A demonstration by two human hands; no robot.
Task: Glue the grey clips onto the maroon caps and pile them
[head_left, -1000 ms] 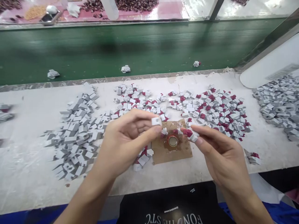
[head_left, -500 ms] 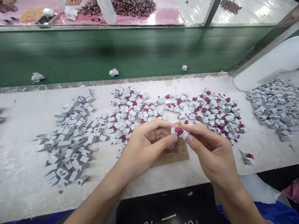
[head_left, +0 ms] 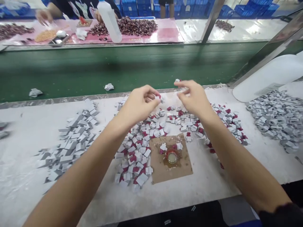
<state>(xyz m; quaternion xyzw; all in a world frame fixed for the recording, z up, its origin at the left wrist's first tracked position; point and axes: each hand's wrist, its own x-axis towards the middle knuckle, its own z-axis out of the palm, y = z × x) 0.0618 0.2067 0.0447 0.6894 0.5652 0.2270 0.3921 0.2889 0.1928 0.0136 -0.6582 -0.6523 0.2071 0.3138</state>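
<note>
Grey and dark red, a small blocky piece (head_left: 159, 96) sits pinched between the thumb and fingers of the left hand (head_left: 141, 102), over the far part of the whitish desk (head_left: 104, 205), while the right hand (head_left: 193, 97) is just beside the green belt (head_left: 132, 67), thumb and forefinger parted. Nearer the body, a brown square of cardboard (head_left: 158, 171) carries a round red-rimmed cap (head_left: 172, 157), with a heap of grey-and-red pieces (head_left: 136, 151) alongside and plain grey blocks (head_left: 73, 145) farther left.
</note>
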